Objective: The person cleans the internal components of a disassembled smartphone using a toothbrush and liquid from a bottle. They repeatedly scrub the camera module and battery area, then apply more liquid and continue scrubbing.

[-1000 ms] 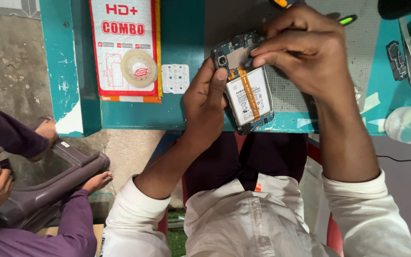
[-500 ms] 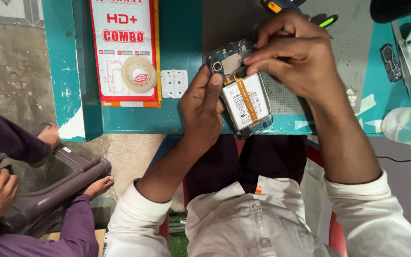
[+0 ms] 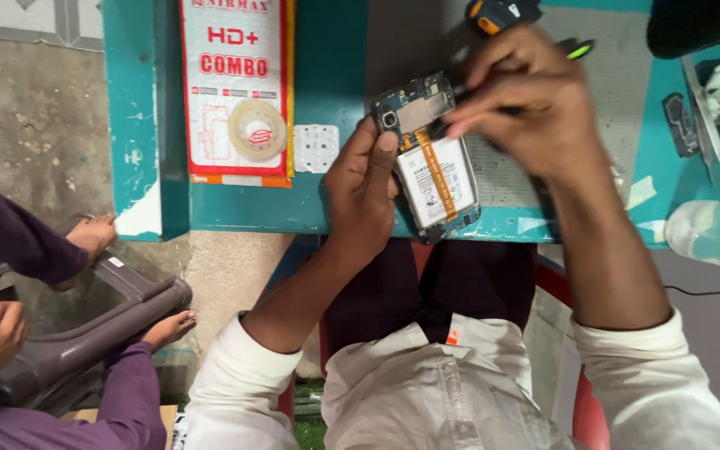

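My left hand (image 3: pixel 366 193) grips an opened mobile phone (image 3: pixel 432 167) by its left edge, thumb on the frame near the camera lens. The phone's back is off, showing a white battery with an orange strip and a blue circuit board at the top. My right hand (image 3: pixel 522 102) is closed around a thin dark tool whose tip rests at the circuit board's right side. Most of the tool is hidden under my fingers. The phone sits over the near edge of the teal table (image 3: pixel 327 208).
A roll of clear tape (image 3: pixel 257 131) lies on a red-and-white packet (image 3: pixel 235 83); a small white keypad mat (image 3: pixel 316 148) is beside it. A screwdriver handle (image 3: pixel 497 12), a grey mat and a bottle (image 3: pixel 710 233) lie around. Another person in purple sleeves sits by a grey stool (image 3: pixel 85 325) at left.
My right hand has slid up from the battery to the circuit board end. The left hand still holds the phone, which shifted slightly.
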